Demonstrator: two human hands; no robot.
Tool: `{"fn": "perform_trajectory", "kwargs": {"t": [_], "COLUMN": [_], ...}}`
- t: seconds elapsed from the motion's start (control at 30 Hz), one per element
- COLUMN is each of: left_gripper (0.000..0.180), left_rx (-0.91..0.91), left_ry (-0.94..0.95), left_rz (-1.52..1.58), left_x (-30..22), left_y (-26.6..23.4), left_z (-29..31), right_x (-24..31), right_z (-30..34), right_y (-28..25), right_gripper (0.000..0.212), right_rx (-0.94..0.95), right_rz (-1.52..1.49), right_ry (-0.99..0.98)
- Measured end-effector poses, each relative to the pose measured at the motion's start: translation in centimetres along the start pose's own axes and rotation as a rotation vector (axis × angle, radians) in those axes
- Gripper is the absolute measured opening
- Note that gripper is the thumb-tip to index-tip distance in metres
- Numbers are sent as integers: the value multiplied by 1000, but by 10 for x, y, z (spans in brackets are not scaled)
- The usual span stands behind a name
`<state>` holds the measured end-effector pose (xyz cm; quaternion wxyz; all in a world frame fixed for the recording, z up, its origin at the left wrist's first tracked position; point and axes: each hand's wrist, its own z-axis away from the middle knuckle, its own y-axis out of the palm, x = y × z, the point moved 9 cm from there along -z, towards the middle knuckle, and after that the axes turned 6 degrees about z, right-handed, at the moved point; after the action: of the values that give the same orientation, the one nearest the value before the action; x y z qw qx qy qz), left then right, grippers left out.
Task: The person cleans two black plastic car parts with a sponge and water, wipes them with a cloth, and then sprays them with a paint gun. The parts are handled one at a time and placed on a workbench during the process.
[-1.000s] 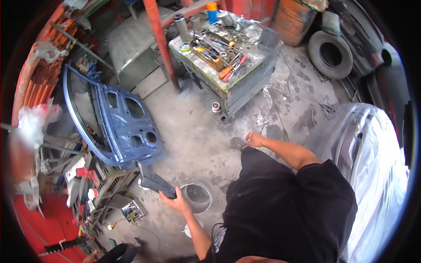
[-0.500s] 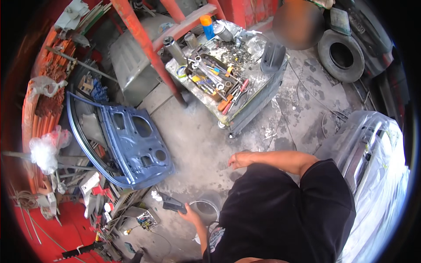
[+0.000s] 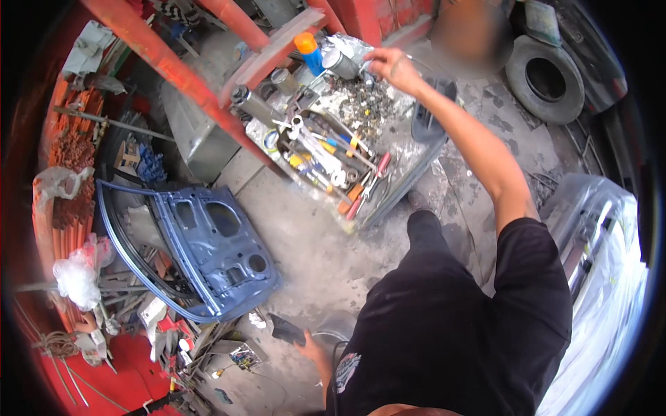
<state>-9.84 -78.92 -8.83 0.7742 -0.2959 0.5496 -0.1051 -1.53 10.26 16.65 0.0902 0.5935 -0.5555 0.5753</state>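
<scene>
Low at my left side, my left hand [image 3: 311, 348] grips the end of a dark, flat, oblong piece [image 3: 284, 328], its kind not clear. Beside that hand is a bucket [image 3: 336, 324], partly hidden by my body. My right arm stretches over the work table [image 3: 409, 163]. At its far side, my right hand [image 3: 390, 66] has its fingers curled at a metallic spray gun [image 3: 368, 75], still on the tabletop. Next to the gun sit a grey cup [image 3: 339, 64] and a blue can with an orange cap [image 3: 309, 53]. A tray of wrenches and pliers [image 3: 329, 156] lies nearer.
A blue car door panel [image 3: 229, 260] rests on the floor at left, near piled scrap and a red post [image 3: 173, 66]. At right stand a tyre [image 3: 546, 78] and a plastic-covered car part [image 3: 596, 277]. A person with a blurred head is behind the table.
My right hand has gone from in front of my body up to the far side of the table. I have stepped nearer the table. The dark piece stays in my left hand.
</scene>
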Motion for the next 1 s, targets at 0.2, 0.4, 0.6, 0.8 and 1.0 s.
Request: {"fn": "perform_trajectory", "kwargs": {"t": [0.2, 0.4, 0.6, 0.8, 1.0], "left_gripper": [85, 83, 85, 74, 72], "left_rx": [-160, -240, -415, -509, -409], "left_ry": [-132, -182, -169, -202, -139], "left_rz": [-135, -228, -218, -207, -80], "left_x": [-51, -122, -144, -166, -164], "left_y": [18, 12, -7, 15, 46], "left_z": [116, 194, 234, 248, 213], "right_x": [-158, -253, -272, -256, -278], "right_z": [-184, -251, -263, -286, -305], "right_y": [48, 165, 200, 120, 93], "right_gripper": [47, 84, 54, 23, 16], "right_rx": [87, 348, 365, 262, 130], "right_rz": [315, 453, 382, -779, -1238], "right_ry": [55, 163, 98, 330, 194]}}
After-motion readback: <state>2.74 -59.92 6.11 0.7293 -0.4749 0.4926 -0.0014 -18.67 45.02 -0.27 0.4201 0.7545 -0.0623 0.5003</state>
